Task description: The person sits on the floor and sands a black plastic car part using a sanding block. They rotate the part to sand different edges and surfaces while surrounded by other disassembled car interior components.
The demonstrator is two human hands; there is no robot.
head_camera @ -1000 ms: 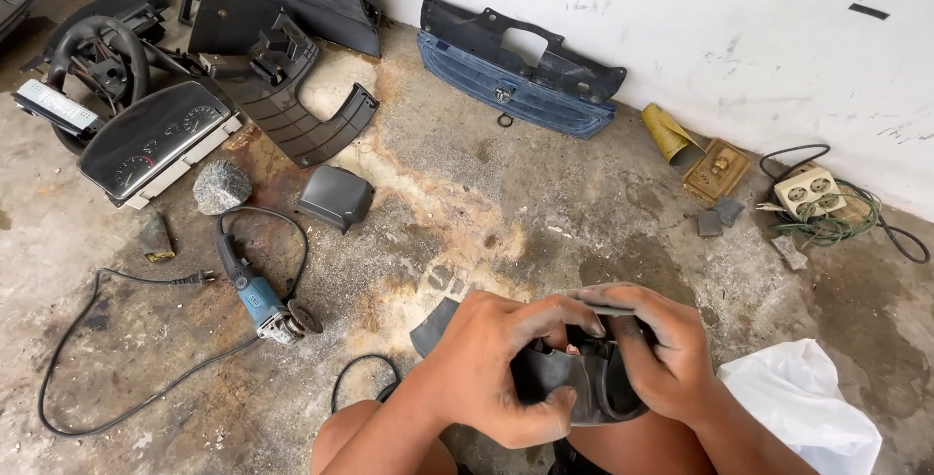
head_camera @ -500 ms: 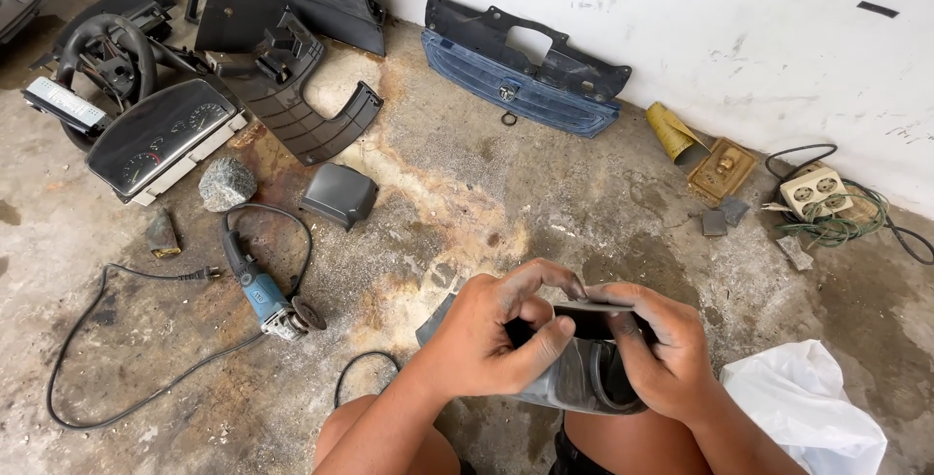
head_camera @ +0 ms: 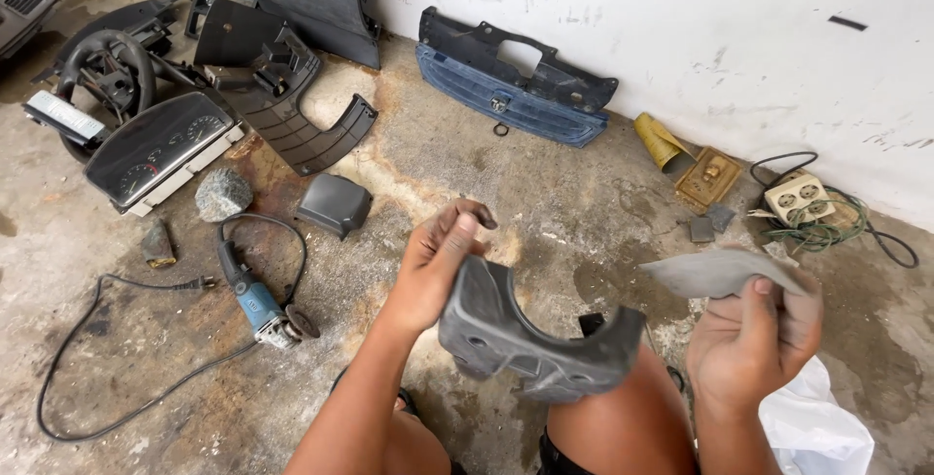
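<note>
My left hand [head_camera: 436, 266] holds a curved dark grey plastic trim piece [head_camera: 533, 339] by its left end, raised above my knees. The piece is U-shaped with a dusty, scuffed surface. My right hand [head_camera: 751, 348] is lifted apart from it to the right and pinches a grey sheet of sandpaper [head_camera: 718, 273] between thumb and fingers. The two hands do not touch each other.
On the stained concrete floor lie a blue angle grinder [head_camera: 255, 300] with its black cord, a stone [head_camera: 223, 193], a small grey cover [head_camera: 335, 204], an instrument cluster [head_camera: 161, 149], a steering wheel [head_camera: 105, 71], a blue grille [head_camera: 511, 95] against the white wall, a socket strip [head_camera: 798, 198] and a white cloth [head_camera: 812, 426].
Both hands were together on the trim piece, rubbing it. Now the right hand has pulled away to the right with the sandpaper, and the left hand has lifted and turned the piece.
</note>
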